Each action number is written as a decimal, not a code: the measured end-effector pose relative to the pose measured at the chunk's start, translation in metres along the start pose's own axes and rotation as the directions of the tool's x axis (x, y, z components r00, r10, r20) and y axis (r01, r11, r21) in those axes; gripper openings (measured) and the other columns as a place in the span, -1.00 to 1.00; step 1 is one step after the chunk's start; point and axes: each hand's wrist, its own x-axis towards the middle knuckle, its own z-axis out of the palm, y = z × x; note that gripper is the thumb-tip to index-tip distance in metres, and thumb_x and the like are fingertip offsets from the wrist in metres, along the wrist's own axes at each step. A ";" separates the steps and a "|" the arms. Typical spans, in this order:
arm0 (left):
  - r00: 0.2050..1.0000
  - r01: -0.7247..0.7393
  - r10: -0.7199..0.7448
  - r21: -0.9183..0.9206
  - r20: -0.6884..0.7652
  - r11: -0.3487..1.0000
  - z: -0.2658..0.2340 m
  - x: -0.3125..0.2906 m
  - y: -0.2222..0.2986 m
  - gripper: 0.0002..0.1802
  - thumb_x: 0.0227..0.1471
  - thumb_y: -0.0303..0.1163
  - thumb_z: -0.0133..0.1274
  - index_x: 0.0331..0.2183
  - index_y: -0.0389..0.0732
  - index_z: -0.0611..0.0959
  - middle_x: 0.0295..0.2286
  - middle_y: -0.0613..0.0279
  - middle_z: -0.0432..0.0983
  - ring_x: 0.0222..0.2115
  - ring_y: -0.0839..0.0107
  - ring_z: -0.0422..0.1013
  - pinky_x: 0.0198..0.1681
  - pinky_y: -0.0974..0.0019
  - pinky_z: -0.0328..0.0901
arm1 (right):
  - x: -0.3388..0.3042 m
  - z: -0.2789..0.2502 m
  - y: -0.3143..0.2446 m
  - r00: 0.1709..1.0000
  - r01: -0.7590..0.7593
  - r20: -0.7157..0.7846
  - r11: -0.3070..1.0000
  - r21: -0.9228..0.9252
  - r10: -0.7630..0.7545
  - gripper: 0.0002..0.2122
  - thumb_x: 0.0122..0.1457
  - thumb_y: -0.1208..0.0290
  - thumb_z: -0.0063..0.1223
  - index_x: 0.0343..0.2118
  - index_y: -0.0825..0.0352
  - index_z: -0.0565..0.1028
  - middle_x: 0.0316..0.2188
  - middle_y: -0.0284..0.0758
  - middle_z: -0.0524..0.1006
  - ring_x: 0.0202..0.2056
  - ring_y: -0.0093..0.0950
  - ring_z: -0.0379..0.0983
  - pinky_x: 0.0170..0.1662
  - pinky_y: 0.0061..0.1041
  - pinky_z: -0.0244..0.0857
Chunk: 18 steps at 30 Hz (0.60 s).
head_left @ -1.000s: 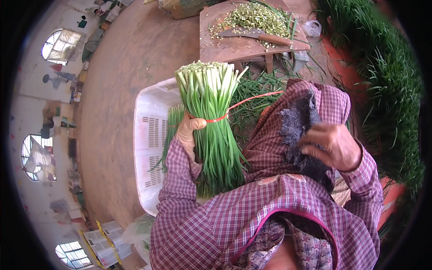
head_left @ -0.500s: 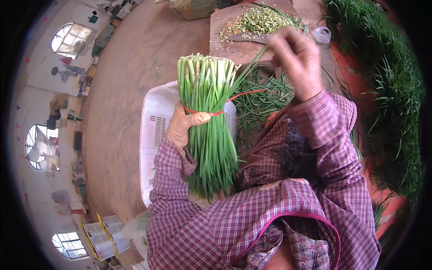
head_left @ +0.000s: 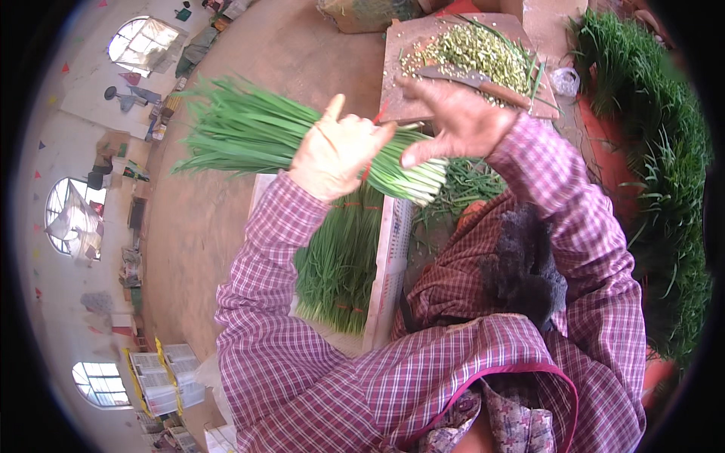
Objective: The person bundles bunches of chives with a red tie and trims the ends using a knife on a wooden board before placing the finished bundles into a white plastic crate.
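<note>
Brown floor (head_left: 181, 264) runs along the left, beside the leafy end of the green bundle (head_left: 249, 132), which is held in the air crosswise over the far part of the white crate (head_left: 389, 249). Half a second ago the bundle stood with its cut ends away from the body; now it lies on its side, leaves leftward and pale ends rightward, which probably makes those ends easier for the other hand to reach. The left hand (head_left: 336, 155) grips its middle by the red tie (head_left: 366, 172), one digit raised. The turn also bares the crate's inside, where more tied bundles (head_left: 336, 264) lie; its right wall is the nearest edge below. The right hand, (head_left: 461, 121) back from the board side, is spread open at the pale ends; whether its thumb touches them I cannot tell. Close behind it are the chopping board (head_left: 400, 34) and knife (head_left: 483, 84), so room seems tighter there than leftward. Heaped greens (head_left: 657, 189) border the far right.
</note>
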 end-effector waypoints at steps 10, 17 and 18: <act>0.959 0.203 -0.233 -0.185 -0.160 0.962 -0.018 -0.011 0.035 0.01 -0.43 -0.32 0.46 0.18 0.08 0.46 0.13 0.27 0.37 0.22 0.20 0.24 0.33 -0.17 -0.05 | -0.046 0.097 0.022 0.936 -0.337 0.310 0.172 0.926 0.167 -0.05 0.07 0.10 0.35 0.40 0.35 0.00 0.22 -0.15 0.36 0.22 -0.35 0.31 0.29 -0.35 0.17; 0.651 0.430 -0.516 -0.831 0.556 -0.353 0.044 -0.104 0.044 -0.28 -0.06 0.10 0.33 -0.04 -0.29 0.62 -0.12 0.07 0.61 -0.12 0.33 0.54 -0.02 0.24 0.40 | -0.059 0.119 0.029 0.969 -0.185 0.211 -0.182 0.966 0.131 -0.15 0.10 0.16 0.29 0.38 0.27 0.07 0.24 -0.24 0.34 0.23 -0.37 0.30 0.30 -0.32 0.17; 0.719 0.379 -0.366 -0.774 0.591 -0.507 0.067 -0.110 0.044 -0.19 -0.05 0.19 0.30 0.00 -0.31 0.60 -0.12 0.06 0.61 -0.13 0.35 0.54 -0.01 0.24 0.39 | -0.059 0.121 0.026 0.974 -0.169 0.193 -0.185 0.968 0.120 -0.14 0.09 0.16 0.29 0.38 0.26 0.05 0.24 -0.24 0.33 0.23 -0.37 0.30 0.30 -0.32 0.17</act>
